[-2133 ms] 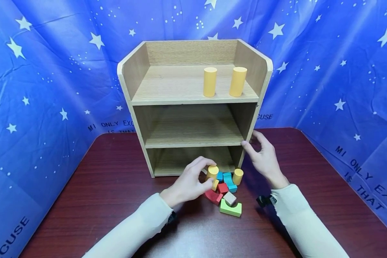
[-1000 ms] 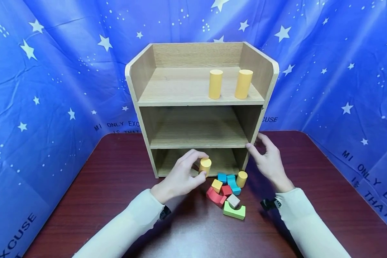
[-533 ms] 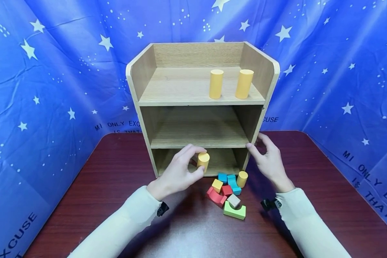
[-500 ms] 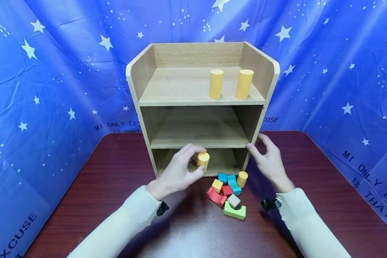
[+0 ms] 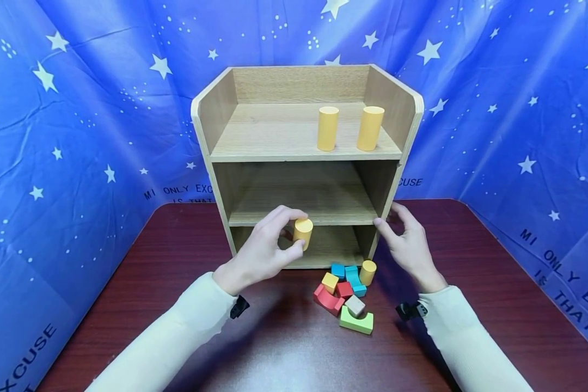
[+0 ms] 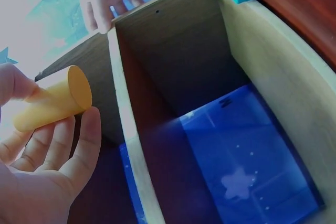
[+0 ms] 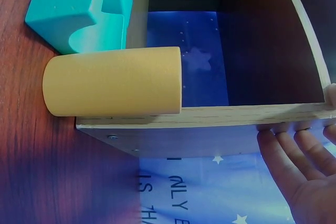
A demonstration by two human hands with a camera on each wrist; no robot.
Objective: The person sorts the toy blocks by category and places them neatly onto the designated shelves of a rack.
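Observation:
My left hand (image 5: 259, 247) pinches a yellow wooden cylinder block (image 5: 302, 235) between thumb and fingers, raised in front of the lower opening of a small wooden shelf (image 5: 269, 128). Seen from the left wrist, the cylinder (image 6: 52, 100) lies across the fingers with one round end facing the shelf. My right hand (image 5: 411, 245) grips the shelf's right side panel, thumb at the front edge near the middle board; the right wrist view has its fingertips (image 7: 266, 137) against the panel's outer face. Two taller yellow cylinders (image 5: 328, 128) stand upright on the top board, toward the right.
Before the shelf's right front lies a cluster of blocks: another yellow cylinder (image 5: 367, 273), blue and teal pieces (image 5: 354, 280), a yellow cube (image 5: 330, 281), red blocks (image 5: 327, 299), a beige block (image 5: 355, 305) and a green arch (image 5: 356, 321). A blue starry cloth (image 5: 78, 136) surrounds the table.
My left hand has lifted the yellow cylinder out of the block cluster, moving up and left to the lower opening. The right hand stays at the side panel.

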